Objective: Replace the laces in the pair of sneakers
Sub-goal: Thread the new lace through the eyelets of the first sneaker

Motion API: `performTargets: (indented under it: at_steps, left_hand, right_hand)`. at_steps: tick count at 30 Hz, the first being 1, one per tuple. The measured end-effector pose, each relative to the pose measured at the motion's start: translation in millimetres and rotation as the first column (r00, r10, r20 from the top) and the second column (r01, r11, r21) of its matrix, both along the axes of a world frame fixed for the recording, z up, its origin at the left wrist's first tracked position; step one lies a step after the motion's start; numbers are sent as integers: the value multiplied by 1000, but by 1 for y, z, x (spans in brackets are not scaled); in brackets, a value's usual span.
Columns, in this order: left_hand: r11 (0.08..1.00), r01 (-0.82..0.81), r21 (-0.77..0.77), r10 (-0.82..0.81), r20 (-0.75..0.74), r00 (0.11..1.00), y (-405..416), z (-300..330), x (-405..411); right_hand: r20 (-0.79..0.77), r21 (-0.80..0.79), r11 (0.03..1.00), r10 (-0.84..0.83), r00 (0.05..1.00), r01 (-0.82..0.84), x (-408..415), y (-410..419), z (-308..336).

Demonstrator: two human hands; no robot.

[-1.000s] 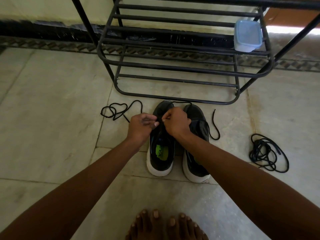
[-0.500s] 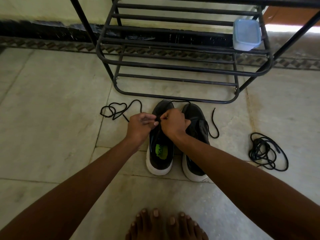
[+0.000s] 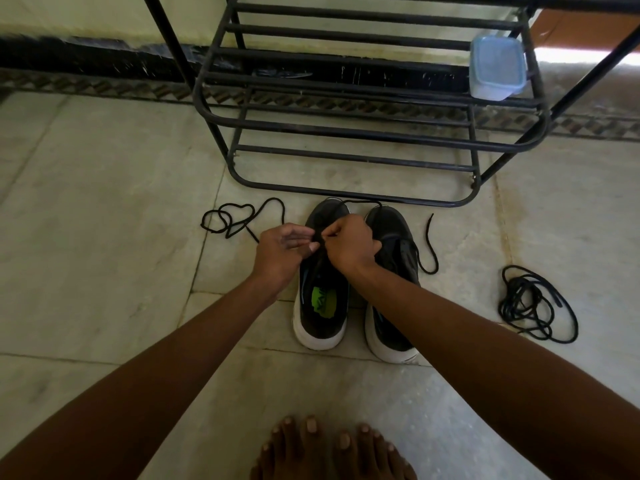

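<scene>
Little had moved since the earlier frame: both hands stayed over the left sneaker (image 3: pixel 320 299), though the left hand's fingers had loosened a touch; the left hand (image 3: pixel 280 252) sat at about 9 o'clock of the shoe's throat, its fingers partly uncurled, thumb and fingertips pinching the black lace (image 3: pixel 239 220) at the eyelets; the right hand (image 3: pixel 349 244) was curled tighter, pinching the same lace right beside it, knuckles nearly touching the left fingertips. From there the lace trailed off toward 10 o'clock in loose loops on the tiled floor (image 3: pixel 104 237); the right sneaker (image 3: pixel 394 244) stood just beside its partner, toes toward the black shoe rack (image 3: pixel 346 133) at 12 o'clock; a spare bundle of black laces (image 3: pixel 533 303) lay well apart at 3 o'clock.
</scene>
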State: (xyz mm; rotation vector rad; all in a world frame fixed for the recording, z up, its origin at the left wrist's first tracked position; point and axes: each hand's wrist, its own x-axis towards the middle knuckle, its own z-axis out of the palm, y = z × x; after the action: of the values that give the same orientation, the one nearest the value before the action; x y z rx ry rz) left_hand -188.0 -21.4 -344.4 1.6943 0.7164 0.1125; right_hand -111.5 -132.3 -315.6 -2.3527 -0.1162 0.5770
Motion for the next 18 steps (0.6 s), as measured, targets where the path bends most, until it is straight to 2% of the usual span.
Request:
performTargets:
  at_steps: [4, 7, 13, 18]
  left_hand:
    - [999, -22, -33, 22, 0, 1000, 0, -5, 0]
    - [1000, -22, 7, 22, 29, 999, -1, -6, 0]
    - [1000, 7, 27, -8, 33, 999, 1, -8, 0]
    - [1000, 0, -5, 0, 36, 999, 1, -8, 1]
  right_hand:
    - [57, -4, 1000, -19, 998, 19, -1, -4, 3]
    - [153, 34, 999, -45, 987, 40, -5, -4, -3]
    - [224, 29, 1000, -15, 975, 9, -7, -2, -8]
    - [169, -61, 992, 121, 978, -112, -6, -3, -5]
